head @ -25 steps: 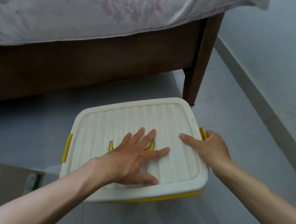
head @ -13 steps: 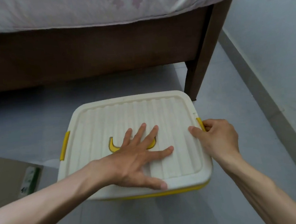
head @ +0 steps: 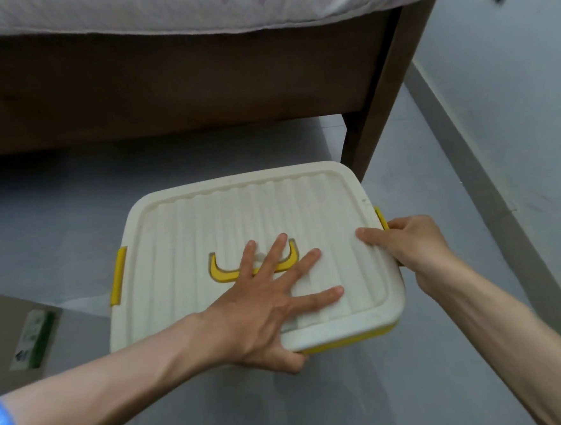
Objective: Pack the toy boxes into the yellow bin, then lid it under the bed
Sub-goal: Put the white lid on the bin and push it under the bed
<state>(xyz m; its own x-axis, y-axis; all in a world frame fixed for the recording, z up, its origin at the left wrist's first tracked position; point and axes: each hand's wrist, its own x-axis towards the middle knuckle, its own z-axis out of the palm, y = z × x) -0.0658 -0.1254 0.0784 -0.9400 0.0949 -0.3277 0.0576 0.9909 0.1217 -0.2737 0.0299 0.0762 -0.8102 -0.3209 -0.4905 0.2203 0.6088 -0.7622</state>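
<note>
Low in the frame's centre, the left hand (head: 262, 308) lies flat with fingers spread on the cream lid (head: 207, 224) of the yellow bin (head: 354, 338), thumb hooked under the near rim. At right, the right hand (head: 414, 246) curls over the lid's edge by a yellow latch (head: 379, 215). A cardboard piece (head: 12, 334) lies at lower left; beyond, the bed leg (head: 378, 106) stands just past the bin's far right corner, under the bed rail (head: 164, 84).

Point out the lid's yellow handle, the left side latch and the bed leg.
yellow handle (head: 225, 273): head view, bare left part.
left side latch (head: 118, 276): head view, its middle.
bed leg (head: 376, 112): head view, mid-shaft.

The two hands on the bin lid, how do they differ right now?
The left hand lies flat on the white lid, fingers spread across the yellow handle. The right hand curls round the lid's right edge at the yellow latch, thumb on top. Both touch the lid.
</note>
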